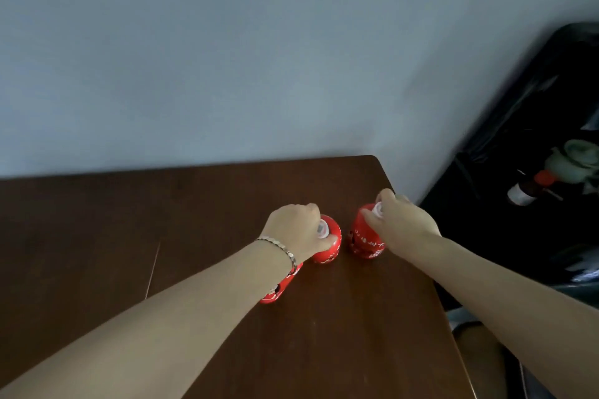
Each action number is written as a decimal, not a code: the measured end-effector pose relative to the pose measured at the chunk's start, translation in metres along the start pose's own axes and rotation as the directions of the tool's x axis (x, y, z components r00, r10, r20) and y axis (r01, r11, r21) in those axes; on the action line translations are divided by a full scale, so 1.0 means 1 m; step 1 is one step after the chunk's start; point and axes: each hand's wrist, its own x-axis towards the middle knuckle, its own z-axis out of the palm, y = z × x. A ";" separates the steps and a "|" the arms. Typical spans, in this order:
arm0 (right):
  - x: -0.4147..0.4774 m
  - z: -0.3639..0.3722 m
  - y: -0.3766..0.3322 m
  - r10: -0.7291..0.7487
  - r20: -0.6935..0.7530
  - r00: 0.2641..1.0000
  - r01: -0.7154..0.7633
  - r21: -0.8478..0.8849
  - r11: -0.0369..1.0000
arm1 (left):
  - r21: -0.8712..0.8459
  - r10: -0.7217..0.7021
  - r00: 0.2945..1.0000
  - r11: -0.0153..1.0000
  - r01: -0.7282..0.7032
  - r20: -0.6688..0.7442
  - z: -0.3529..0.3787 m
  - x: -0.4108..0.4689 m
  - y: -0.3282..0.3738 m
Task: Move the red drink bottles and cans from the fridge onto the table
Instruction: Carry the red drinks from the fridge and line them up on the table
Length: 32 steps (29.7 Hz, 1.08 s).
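Note:
Two red drink bottles with white caps stand upright on the dark brown table, near its right side. My left hand grips the left red bottle at its cap and neck. My right hand holds the right red bottle the same way, from above. A third red bottle or can stands closer to me, mostly hidden under my left wrist. The two held bottles stand a small gap apart.
A pale blue wall rises right behind the table. To the right of the table is a dark, glossy surface with a red-capped bottle and a pale green object on it. The table's right edge runs close to my right arm.

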 end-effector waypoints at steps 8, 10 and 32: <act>0.031 0.013 0.004 0.035 -0.100 0.994 -0.022 0.125 0.992 | -0.237 -0.018 0.998 0.971 0.031 0.058 0.011 0.048 0.004; 0.022 0.014 0.005 0.025 -0.124 0.992 -0.028 -0.017 0.999 | -0.301 -0.005 1.000 0.954 0.006 0.002 0.016 0.040 0.000; 0.032 0.004 -0.039 -0.389 0.197 0.900 0.429 -0.247 0.869 | -0.730 -0.403 0.915 0.623 0.281 0.009 0.061 -0.031 -0.039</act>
